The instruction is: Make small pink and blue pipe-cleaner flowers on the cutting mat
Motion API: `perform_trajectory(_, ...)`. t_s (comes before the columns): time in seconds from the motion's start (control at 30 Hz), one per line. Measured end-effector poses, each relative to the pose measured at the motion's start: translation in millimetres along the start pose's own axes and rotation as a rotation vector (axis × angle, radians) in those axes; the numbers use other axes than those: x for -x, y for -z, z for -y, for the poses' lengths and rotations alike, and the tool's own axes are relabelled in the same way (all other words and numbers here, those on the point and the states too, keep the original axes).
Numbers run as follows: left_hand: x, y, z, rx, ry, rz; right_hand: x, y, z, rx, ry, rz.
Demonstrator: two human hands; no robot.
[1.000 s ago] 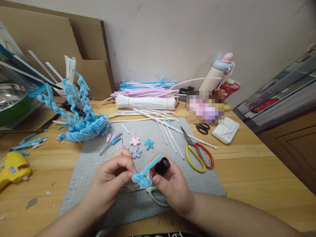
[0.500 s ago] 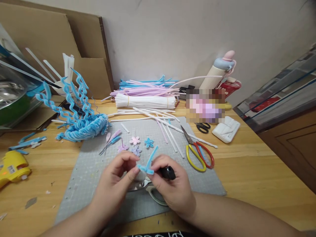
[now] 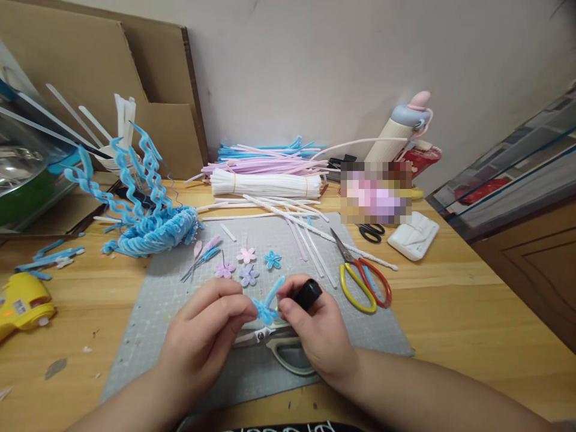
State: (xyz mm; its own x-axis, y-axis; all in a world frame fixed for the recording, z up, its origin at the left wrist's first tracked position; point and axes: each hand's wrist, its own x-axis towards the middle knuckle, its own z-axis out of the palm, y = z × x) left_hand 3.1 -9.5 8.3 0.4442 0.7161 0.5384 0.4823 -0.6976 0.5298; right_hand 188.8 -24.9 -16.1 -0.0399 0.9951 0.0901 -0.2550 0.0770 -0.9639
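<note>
Over the grey cutting mat [image 3: 157, 312], both my hands pinch a blue pipe cleaner [image 3: 269, 303] bent into small loops, its free end pointing up and right. My left hand [image 3: 204, 336] closes on its left side. My right hand [image 3: 315, 336] pinches the right side and also grips a short black cylinder [image 3: 308, 294] between thumb and fingers. Pale-handled scissors [image 3: 279, 348] lie on the mat right under my hands. Small finished flowers lie just beyond: pink [image 3: 246, 255], blue [image 3: 272, 259], and two purple [image 3: 248, 275].
Yellow-and-red scissors [image 3: 360, 279] lie at the mat's right edge, black scissors [image 3: 371, 232] behind them. Bundles of white, pink and blue pipe cleaners [image 3: 265, 177] lie at the back. A blue curly pipe-cleaner piece [image 3: 144, 210] stands left; a yellow glue gun [image 3: 22, 306] far left.
The blue pipe cleaner was turned and worked between my fingers; its looped part looks smaller and tighter. My hands shifted slightly, uncovering the pale scissors beneath.
</note>
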Motion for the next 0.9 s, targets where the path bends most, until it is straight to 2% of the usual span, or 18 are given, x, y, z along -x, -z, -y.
perform_trajectory(0.2, -1.3, -0.6, -5.0, -0.107, -0.147, -0.007, -5.7, -0.8, 2.3, 0.032, -0.087, 0.089)
perform_trajectory(0.5, 8.3, -6.9, 1.1, -0.15, -0.24, 0.003, -2.1, -3.0, -14.3, -0.22, -0.324, -0.051)
perform_trajectory(0.7, 3.7, -6.4, -3.7, -0.113, -0.168, 0.027, -7.1, -1.3, -11.5, -0.283, -0.329, -0.124)
perform_trajectory(0.9, 1.4, -5.9, -4.6, -0.101, -0.182, 0.1, -12.9, -1.8, -6.2, -0.341, -0.273, -0.173)
